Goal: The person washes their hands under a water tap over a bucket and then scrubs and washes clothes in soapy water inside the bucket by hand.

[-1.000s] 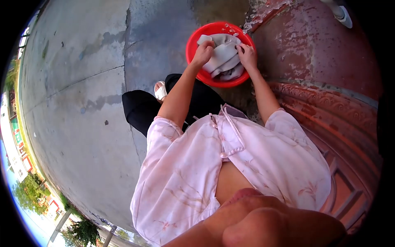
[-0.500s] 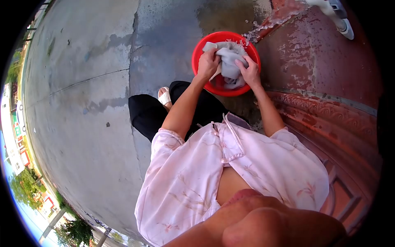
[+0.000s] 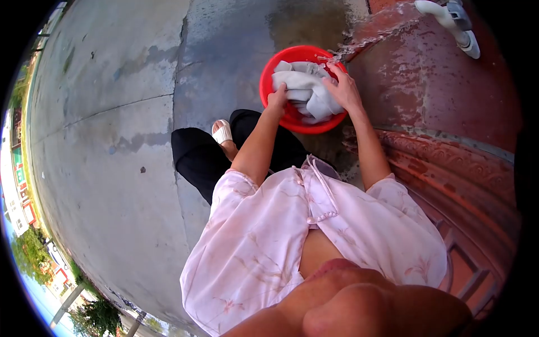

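A red plastic basin [image 3: 268, 62] sits on the wet floor in front of me, with a pale grey wet cloth [image 3: 306, 84] bunched inside it. At the basin's left side, my left hand [image 3: 277, 98] grips the cloth's edge; the thumb shows on top and the other fingers are mostly hidden. My right hand [image 3: 345, 92] lies over the right part of the cloth, thumb and fingers apart. A stream of water [image 3: 373, 38] comes from the upper right and splashes at the basin's far right rim, close to my right fingertips.
A white pipe with a grey fitting [image 3: 460, 18] stands at the upper right. Red carved trim [image 3: 426, 154] borders my right side. Grey concrete paving [image 3: 112, 168] spreads to the left. My foot in a white sandal [image 3: 223, 132] is left of the basin.
My left hand has moved down to the cloth's left edge. My right hand has opened and shifted up toward the rim. The cloth now lies lower and more spread in the basin.
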The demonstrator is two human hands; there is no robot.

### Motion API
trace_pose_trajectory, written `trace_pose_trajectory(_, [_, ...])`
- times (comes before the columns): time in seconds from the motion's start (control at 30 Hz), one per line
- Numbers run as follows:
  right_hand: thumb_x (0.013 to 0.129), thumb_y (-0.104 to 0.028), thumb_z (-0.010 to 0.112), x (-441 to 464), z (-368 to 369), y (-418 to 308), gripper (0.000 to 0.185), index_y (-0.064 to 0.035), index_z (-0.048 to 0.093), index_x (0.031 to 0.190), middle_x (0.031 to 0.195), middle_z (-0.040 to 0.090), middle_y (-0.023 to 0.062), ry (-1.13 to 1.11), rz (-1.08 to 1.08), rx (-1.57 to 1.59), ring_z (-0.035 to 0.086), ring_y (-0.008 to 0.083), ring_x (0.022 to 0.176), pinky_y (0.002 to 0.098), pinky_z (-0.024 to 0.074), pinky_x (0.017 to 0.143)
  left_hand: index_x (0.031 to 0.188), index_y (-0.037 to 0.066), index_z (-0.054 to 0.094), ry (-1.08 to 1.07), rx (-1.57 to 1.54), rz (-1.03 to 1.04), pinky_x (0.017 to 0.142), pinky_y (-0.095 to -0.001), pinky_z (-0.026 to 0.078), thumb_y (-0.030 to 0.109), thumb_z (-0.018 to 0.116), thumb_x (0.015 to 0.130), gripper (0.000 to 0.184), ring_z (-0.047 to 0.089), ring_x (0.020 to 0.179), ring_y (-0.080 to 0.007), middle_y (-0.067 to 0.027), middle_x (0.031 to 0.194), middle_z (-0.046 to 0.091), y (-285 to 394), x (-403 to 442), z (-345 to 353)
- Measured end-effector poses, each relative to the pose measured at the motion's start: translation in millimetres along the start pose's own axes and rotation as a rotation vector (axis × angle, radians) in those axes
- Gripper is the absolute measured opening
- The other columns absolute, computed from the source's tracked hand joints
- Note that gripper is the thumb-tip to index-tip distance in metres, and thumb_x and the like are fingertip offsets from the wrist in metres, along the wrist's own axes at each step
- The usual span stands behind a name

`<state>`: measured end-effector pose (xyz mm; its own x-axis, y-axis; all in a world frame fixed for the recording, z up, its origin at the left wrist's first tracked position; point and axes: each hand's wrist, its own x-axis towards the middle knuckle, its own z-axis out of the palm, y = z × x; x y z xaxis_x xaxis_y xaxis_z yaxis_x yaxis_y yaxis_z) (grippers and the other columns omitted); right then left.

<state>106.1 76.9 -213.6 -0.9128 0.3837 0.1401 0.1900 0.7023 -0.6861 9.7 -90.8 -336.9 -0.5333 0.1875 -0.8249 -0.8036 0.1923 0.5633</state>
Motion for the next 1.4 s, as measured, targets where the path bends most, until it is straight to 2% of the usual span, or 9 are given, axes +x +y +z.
trace_pose_trajectory(0.2, [0.087, -0.036, 0.063, 12.5, 48.4, 19.5, 0.043, -0.0039, 0.063, 0.115, 0.106, 0.067, 0.0167, -0.161, 0.186, 0.007, 0.063, 0.0287, 0.100, 0.0366, 0.0474, 0.087, 0.108, 0.006, 0.057, -0.033, -0.225, 0.261, 0.081, -0.0521, 0.046, 0.044, 0.059, 0.089, 0.043, 0.058, 0.081, -0.0248, -0.0073, 0.091, 0.060, -8.6, 19.9, -4.1])
trace_pose_trajectory(0.27, [0.088, -0.033, 0.063, -9.8, 19.8, 12.3, 0.037, -0.0014, 0.064, 0.107, 0.097, 0.068, 0.0108, -0.018, 0.174, 0.341, 0.062, 0.0190, 0.090, 0.0308, 0.0470, 0.080, 0.096, 0.007, 0.054, -0.154, -0.415, 0.241, 0.064, -0.0347, 0.049, 0.038, 0.059, 0.092, 0.031, 0.058, 0.077, -0.0192, -0.0029, 0.091, 0.059, 12.3, -24.8, -9.4])
trace_pose_trajectory(0.33, [0.087, -0.028, 0.064, -30.6, -11.7, 3.4, 0.029, 0.0000, 0.063, 0.097, 0.082, 0.064, 0.0036, 0.042, 0.216, 0.555, 0.056, 0.0092, 0.077, 0.0251, 0.0449, 0.073, 0.144, 0.005, 0.029, -0.214, -0.256, 0.087, 0.101, -0.0542, 0.036, 0.063, 0.059, 0.083, 0.089, 0.037, 0.124, -0.0353, -0.0181, 0.142, 0.028, 29.2, -58.2, -12.0])
trace_pose_trajectory(0.43, [0.084, -0.019, 0.063, -40.5, -27.6, 27.5, 0.019, 0.0000, 0.061, 0.088, 0.075, 0.061, 0.0010, -0.139, 0.276, 0.488, 0.052, 0.0072, 0.070, 0.0244, 0.0429, 0.066, 0.145, -0.002, 0.020, -0.416, -0.465, 0.060, 0.109, -0.0455, 0.031, 0.073, 0.044, 0.085, 0.099, 0.037, 0.131, -0.0349, -0.0227, 0.147, 0.029, 36.4, -57.0, 7.8])
trace_pose_trajectory(0.57, [0.081, -0.020, 0.063, -41.4, -17.9, 37.7, 0.025, 0.0031, 0.058, 0.086, 0.069, 0.058, 0.0004, -0.197, 0.283, 0.313, 0.049, 0.0073, 0.064, 0.0261, 0.0419, 0.061, 0.124, 0.001, 0.052, -0.487, -0.344, 0.111, 0.095, -0.0380, 0.045, 0.013, 0.056, 0.092, 0.035, 0.057, 0.107, -0.0248, -0.0119, 0.117, 0.059, 35.2, -53.8, 35.9])
trace_pose_trajectory(0.7, [0.083, -0.036, 0.067, -32.8, -21.3, 27.5, 0.049, -0.0030, 0.054, 0.117, 0.101, 0.062, 0.0100, -0.147, 0.646, 0.523, 0.058, 0.0165, 0.090, 0.0312, 0.0470, 0.079, 0.114, 0.006, 0.059, -0.455, -0.336, 0.233, 0.082, -0.0351, 0.052, -0.006, 0.054, 0.083, 0.033, 0.061, 0.096, -0.0190, -0.0067, 0.105, 0.063, 25.0, -61.6, 38.8])
trace_pose_trajectory(0.8, [0.083, -0.048, 0.068, -15.5, -31.2, 20.9, 0.092, -0.0122, 0.017, 0.151, 0.138, 0.043, 0.0235, -0.090, 0.858, 0.821, 0.051, 0.0332, 0.119, 0.0425, 0.0434, 0.097, 0.109, 0.008, 0.060, -0.582, -0.158, 0.349, 0.078, -0.0323, 0.051, -0.008, 0.052, 0.081, 0.033, 0.060, 0.093, -0.0145, -0.0032, 0.100, 0.063, 13.8, -79.1, 35.1])
trace_pose_trajectory(1.2, [0.075, -0.038, 0.071, 19.7, 44.2, 63.3, 0.060, -0.0011, 0.061, 0.121, 0.108, 0.067, 0.0191, -0.109, 0.451, -0.110, 0.064, 0.0293, 0.100, 0.0365, 0.0487, 0.088, 0.129, 0.000, 0.044, -0.136, -0.033, 0.222, 0.089, -0.0390, 0.050, 0.026, 0.061, 0.085, 0.054, 0.062, 0.101, -0.0281, -0.0177, 0.117, 0.058, 21.8, -39.3, 42.1])
trace_pose_trajectory(1.4, [0.083, -0.025, 0.066, 14.0, 38.8, 60.6, 0.043, -0.0047, 0.063, 0.120, 0.114, 0.065, 0.0102, -0.163, 0.634, 0.600, 0.061, 0.0227, 0.102, 0.0329, 0.0473, 0.091, 0.110, 0.005, 0.062, -0.239, 0.075, 0.575, 0.077, -0.0308, 0.050, 0.014, 0.056, 0.086, 0.026, 0.060, 0.087, -0.0154, -0.0047, 0.096, 0.064, 24.2, -44.6, 19.5])
